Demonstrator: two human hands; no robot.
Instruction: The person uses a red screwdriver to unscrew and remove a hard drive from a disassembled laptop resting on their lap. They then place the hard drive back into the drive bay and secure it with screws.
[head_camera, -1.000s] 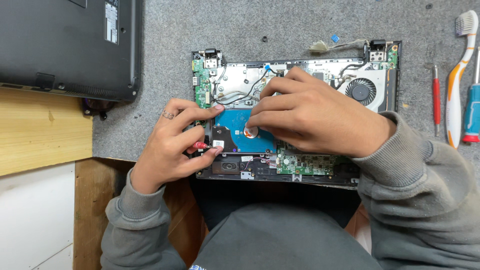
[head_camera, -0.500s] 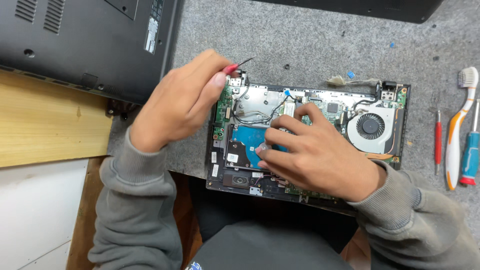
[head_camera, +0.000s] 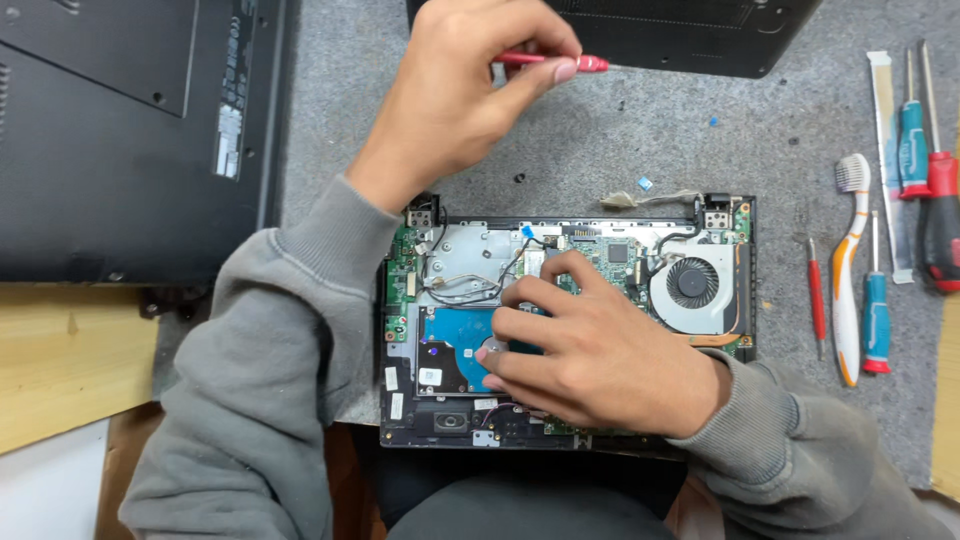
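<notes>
An opened laptop base (head_camera: 420, 430) lies on the grey mat, its boards, round fan (head_camera: 692, 283) and blue hard drive (head_camera: 455, 335) exposed. My right hand (head_camera: 590, 350) rests on the drive with its fingers curled against the drive's right side. My left hand (head_camera: 465, 85) is raised beyond the laptop's far edge, holding a small red-handled screwdriver (head_camera: 560, 62) between thumb and fingers, its tip pointing right.
A black laptop cover (head_camera: 120, 130) lies at the far left, another dark panel (head_camera: 690, 35) at the top. Several screwdrivers (head_camera: 925, 180) and a toothbrush (head_camera: 848, 270) lie at the right. Small screws and scraps dot the mat. A wooden edge (head_camera: 60, 360) shows at the left.
My left hand has lifted off the laptop with the red screwdriver and moved up and away past the far edge. My right hand stays on the hard drive.
</notes>
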